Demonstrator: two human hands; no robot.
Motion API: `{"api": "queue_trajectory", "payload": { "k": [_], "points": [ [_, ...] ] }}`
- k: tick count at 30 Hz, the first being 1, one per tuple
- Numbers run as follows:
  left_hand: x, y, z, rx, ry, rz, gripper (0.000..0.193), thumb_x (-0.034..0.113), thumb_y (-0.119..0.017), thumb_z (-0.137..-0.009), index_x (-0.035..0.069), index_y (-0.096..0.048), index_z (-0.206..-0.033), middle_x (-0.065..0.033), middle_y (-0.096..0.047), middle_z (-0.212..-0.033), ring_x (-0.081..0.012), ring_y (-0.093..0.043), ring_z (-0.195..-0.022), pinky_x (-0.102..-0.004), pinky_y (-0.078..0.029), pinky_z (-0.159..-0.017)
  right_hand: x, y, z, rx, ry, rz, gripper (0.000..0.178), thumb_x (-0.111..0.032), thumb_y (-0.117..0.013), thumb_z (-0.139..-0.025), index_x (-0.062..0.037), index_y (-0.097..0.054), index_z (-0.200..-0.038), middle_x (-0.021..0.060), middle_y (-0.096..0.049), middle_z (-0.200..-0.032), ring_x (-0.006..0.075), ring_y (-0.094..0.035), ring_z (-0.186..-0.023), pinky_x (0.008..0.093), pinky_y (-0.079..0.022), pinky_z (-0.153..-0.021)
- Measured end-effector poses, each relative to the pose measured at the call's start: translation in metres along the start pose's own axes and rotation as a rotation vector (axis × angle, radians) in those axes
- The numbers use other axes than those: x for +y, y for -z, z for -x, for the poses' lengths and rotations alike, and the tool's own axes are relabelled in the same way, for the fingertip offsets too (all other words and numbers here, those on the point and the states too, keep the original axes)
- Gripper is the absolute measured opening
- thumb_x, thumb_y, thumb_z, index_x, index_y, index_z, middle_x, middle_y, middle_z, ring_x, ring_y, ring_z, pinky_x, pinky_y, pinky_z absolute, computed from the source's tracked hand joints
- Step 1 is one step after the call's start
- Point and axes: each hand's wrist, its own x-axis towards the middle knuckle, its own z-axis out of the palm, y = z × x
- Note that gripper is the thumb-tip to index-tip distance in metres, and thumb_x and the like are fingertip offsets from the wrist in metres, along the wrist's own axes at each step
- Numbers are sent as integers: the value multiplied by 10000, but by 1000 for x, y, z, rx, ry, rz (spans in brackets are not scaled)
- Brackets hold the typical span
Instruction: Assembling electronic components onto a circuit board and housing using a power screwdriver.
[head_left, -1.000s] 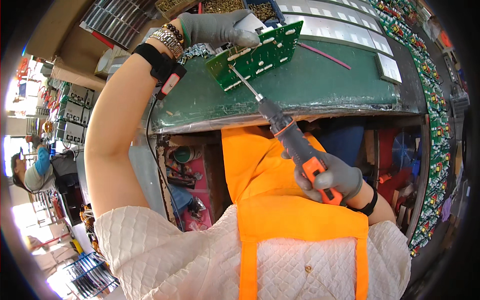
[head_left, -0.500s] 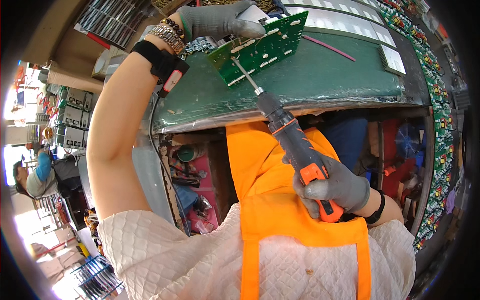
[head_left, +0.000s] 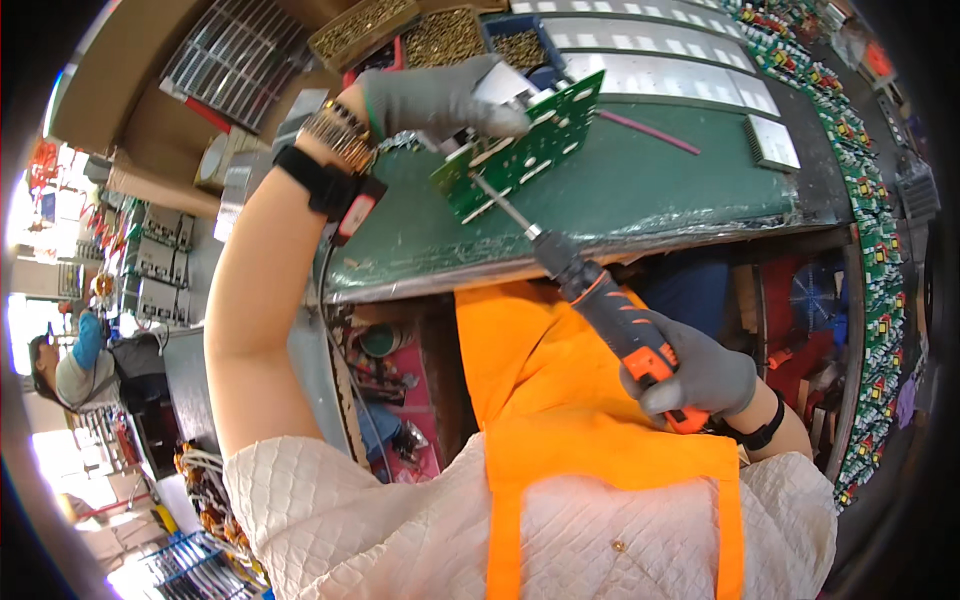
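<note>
My left hand (head_left: 440, 100), in a grey glove, grips a green circuit board (head_left: 545, 150) by its upper edge. The board is tilted above the green bench top, its soldered side toward me. White and metal parts behind it are partly hidden by my fingers. My right hand (head_left: 705, 375), gloved too, is wrapped round a black and orange electric screwdriver (head_left: 605, 310). The long bit points up and left, its tip at the board's left part. Whether it sits in a screw, I cannot tell.
Screw bins (head_left: 455, 40) stand behind my left hand. Long metal heat sinks (head_left: 670, 80) line the back. A pink stick (head_left: 650, 132) and a small finned heat sink (head_left: 770, 143) lie on the bench mat (head_left: 690, 185). Several boards (head_left: 880, 260) line the right. Another person (head_left: 75, 370) works far left.
The whole view has shifted, so the bench sits lower and more of the screw bins shows. Both hands keep their holds, and the bit tip is still at the board's left part.
</note>
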Motion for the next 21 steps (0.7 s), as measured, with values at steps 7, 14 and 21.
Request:
{"api": "queue_trajectory", "payload": {
  "k": [7,14,21],
  "points": [
    [8,-2,4,82,78,51,850,533,-750,-751,72,-389,-1366,-74,-578,-1089,-122,-575,-890,-239,-498,-622,-13,3,-6,37,-72,189,940,-208,-879,-681,-23,-336,-1425,67,-563,-1045,140,-581,-909,290,-498,-802],
    [6,7,-4,46,44,68,764,525,-741,-779,69,-428,-1306,-57,-585,-1087,-109,-574,-919,-241,-497,-659,17,27,-11,71,182,442,978,-148,-915,-603,-21,-376,-1409,51,-566,-1139,122,-525,-1026,275,-457,-855],
    [20,2,8,45,-10,149,894,500,-804,-718,14,-403,-1352,-85,-620,-1053,-142,-607,-914,-258,-523,-669,8,42,-4,208,348,25,847,-48,-864,-567,-46,-450,-1306,55,-606,-902,119,-603,-715,273,-510,-617]
  ]
}}
